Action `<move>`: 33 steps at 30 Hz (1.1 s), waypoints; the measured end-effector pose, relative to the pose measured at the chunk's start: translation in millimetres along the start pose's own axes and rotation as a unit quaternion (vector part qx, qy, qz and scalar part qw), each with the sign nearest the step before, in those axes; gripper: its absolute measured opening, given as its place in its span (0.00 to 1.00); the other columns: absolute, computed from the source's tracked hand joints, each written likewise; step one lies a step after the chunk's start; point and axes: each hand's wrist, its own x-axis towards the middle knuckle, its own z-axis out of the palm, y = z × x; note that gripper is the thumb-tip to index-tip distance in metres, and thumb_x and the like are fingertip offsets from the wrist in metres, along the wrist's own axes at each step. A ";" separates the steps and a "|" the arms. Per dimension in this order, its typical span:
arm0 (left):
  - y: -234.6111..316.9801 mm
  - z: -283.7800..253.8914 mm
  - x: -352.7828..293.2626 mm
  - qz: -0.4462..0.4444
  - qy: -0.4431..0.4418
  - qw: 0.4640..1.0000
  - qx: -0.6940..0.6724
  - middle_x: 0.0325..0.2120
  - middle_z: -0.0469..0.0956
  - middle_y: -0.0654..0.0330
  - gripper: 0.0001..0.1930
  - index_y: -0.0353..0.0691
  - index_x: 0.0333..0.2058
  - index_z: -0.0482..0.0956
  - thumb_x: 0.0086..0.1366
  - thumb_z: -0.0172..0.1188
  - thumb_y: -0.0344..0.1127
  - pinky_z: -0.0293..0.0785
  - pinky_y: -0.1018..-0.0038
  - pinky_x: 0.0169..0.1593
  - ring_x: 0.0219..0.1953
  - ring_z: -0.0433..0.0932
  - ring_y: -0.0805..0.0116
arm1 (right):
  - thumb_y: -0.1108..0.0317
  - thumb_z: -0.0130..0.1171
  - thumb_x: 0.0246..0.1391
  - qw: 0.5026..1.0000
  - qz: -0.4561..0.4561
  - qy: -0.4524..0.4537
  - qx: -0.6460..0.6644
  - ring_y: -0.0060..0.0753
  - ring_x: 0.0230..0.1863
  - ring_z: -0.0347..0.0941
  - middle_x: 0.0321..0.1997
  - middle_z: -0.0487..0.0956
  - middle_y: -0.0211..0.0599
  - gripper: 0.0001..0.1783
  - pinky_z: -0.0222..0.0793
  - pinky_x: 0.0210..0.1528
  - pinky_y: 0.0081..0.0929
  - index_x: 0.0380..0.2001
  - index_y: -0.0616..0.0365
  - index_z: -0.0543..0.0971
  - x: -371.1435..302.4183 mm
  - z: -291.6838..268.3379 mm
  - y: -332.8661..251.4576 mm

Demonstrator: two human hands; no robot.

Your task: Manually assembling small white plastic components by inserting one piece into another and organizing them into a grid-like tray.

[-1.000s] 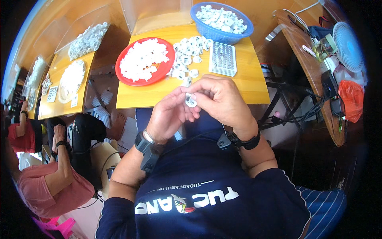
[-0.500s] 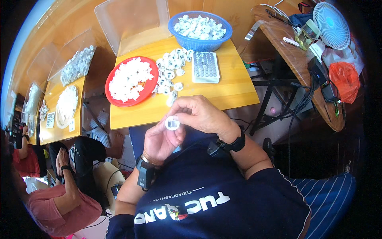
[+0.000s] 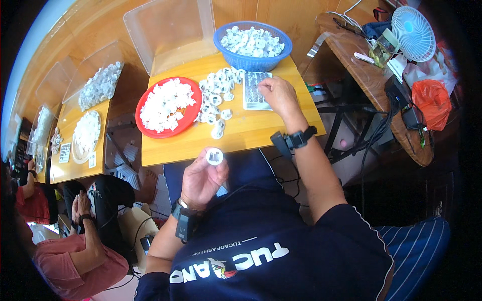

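Note:
My left hand (image 3: 202, 179) holds a small round white plastic piece (image 3: 215, 157) between thumb and fingers, just off the table's near edge. Its face shows a dark, roughly square opening. Over at the stack of flat trays (image 3: 256, 106), my right hand (image 3: 279, 95) reaches down with thumb and fingertips pinched together. Rows of small round silvery pieces fill the top tray. Whatever lies in that pinch is too small to make out. Left of the trays lies a loose heap of similar white round pieces (image 3: 216, 99).
A red plate (image 3: 192, 121) of white parts sits left on the yellow table (image 3: 165, 155). Behind are a blue basket (image 3: 236, 62) of white pieces and a clear plastic box (image 3: 170, 35). A fan (image 3: 412, 34) stands on the right-hand table. Co-workers sit at left, one with hands together (image 3: 80, 208).
My right hand has left the white piece and moved up and away to the tray stack. My left hand keeps the piece, nearly in place.

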 end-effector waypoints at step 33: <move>4.8 25.2 -10.6 0.119 0.045 0.984 0.122 0.29 0.75 0.54 0.11 0.37 0.42 0.68 0.68 0.51 0.38 0.72 0.74 0.33 0.28 0.75 0.65 | 0.76 0.63 0.44 0.912 -0.150 -0.085 0.373 0.37 0.32 0.76 0.28 0.76 0.39 0.04 0.70 0.36 0.28 0.26 0.62 0.78 -95.5 -15.4 -131.6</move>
